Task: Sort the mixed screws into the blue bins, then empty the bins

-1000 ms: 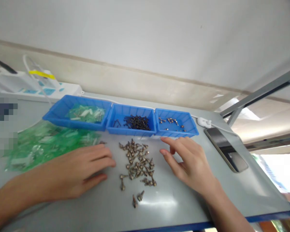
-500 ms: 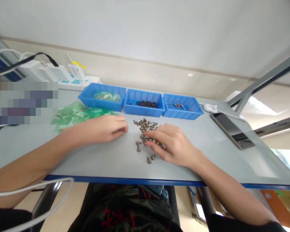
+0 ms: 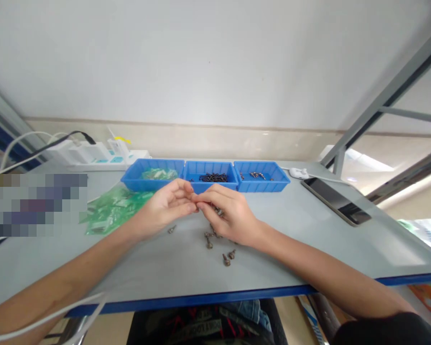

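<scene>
While I watch through the head camera, the left hand [image 3: 168, 201] and the right hand [image 3: 232, 211] meet over the grey tabletop [image 3: 154, 273], their bent fingers and thumbs drawn together at the tips; I cannot tell whether anything is pinched between them. Small metal fittings [image 3: 227, 260] lie loose below the right hand and nearer the front edge, some hidden by the hand, and a single fitting [image 3: 171, 229] rests apart near the left wrist. The surface I see is smooth, with a glossy patch at the right and a blue front edge [image 3: 187, 303]. Three blue trays [image 3: 273, 186] stand side by side toward the back, small pieces in each. Green plastic bags [image 3: 111, 211] spread beyond the left forearm, while a phone [image 3: 335, 201] lies well to the right. Behind, I have a pale wall [image 3: 201, 62] above a beige band [image 3: 208, 142], a white power strip [image 3: 118, 165] at the left and a grey metal frame [image 3: 339, 143] slanting up at the right.
</scene>
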`<action>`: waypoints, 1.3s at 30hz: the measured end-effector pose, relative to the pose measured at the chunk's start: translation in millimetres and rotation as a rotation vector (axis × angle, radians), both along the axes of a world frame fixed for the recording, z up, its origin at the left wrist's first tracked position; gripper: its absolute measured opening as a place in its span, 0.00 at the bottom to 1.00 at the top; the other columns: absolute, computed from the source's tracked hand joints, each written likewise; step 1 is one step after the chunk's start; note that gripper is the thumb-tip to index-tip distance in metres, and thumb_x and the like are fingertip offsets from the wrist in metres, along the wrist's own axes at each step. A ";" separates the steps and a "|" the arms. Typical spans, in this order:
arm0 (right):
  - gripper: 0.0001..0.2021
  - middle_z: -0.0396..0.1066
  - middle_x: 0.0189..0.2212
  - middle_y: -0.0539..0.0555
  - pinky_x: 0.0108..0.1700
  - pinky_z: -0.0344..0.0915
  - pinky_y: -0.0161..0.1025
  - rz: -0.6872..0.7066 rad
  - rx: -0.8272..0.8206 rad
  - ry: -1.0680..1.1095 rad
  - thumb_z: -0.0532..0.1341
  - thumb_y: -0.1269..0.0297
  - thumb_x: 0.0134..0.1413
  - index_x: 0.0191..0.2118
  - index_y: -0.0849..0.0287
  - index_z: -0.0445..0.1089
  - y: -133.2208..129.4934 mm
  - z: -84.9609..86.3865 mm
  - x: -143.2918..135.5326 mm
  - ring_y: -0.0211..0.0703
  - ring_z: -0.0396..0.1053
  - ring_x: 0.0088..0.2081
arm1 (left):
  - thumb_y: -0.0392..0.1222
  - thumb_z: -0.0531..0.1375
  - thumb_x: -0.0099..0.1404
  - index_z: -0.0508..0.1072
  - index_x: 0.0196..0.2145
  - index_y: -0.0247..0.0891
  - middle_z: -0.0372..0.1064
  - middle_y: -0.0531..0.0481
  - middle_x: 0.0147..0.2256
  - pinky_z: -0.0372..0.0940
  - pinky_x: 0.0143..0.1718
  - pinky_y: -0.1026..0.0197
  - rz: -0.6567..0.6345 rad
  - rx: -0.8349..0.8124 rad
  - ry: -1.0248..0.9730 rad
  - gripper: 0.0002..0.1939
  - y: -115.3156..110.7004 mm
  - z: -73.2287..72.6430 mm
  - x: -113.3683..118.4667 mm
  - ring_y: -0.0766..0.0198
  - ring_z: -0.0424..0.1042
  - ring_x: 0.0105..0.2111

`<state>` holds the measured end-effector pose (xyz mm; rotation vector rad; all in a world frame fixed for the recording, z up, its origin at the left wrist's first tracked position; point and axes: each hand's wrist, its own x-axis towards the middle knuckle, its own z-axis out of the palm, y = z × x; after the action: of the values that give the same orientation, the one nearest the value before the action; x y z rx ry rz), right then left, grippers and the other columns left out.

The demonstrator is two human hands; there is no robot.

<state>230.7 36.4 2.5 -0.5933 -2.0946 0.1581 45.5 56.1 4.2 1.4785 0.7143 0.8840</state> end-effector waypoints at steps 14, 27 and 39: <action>0.06 0.72 0.30 0.53 0.32 0.65 0.36 -0.388 0.387 -0.063 0.59 0.72 0.55 0.39 0.58 0.67 3.4 20.0 44.4 0.38 0.68 0.30 | 0.47 0.60 0.59 0.71 0.37 0.38 0.71 0.47 0.36 0.65 0.39 0.58 0.132 0.528 0.705 0.12 25.4 8.8 -32.5 0.59 0.71 0.35; 0.09 0.72 0.33 0.57 0.33 0.63 0.42 -0.614 0.053 -0.432 0.56 0.62 0.58 0.39 0.59 0.69 30.5 18.0 89.7 0.47 0.69 0.33 | 0.39 0.49 0.65 0.70 0.36 0.40 0.69 0.49 0.34 0.61 0.36 0.58 -0.001 0.792 1.147 0.10 25.4 -15.9 -35.2 0.58 0.68 0.36; 0.10 0.68 0.29 0.54 0.35 0.59 0.41 -0.171 -0.124 -0.520 0.55 0.66 0.60 0.43 0.63 0.70 -2.9 -3.7 34.1 0.44 0.64 0.32 | 0.44 0.54 0.65 0.66 0.34 0.41 0.65 0.50 0.32 0.58 0.34 0.59 -0.050 0.743 1.142 0.05 19.8 -13.9 -39.6 0.59 0.66 0.33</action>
<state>264.8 33.5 -1.1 -0.9662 -2.5287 0.0364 5.9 75.8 -9.7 2.6961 1.2135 0.1527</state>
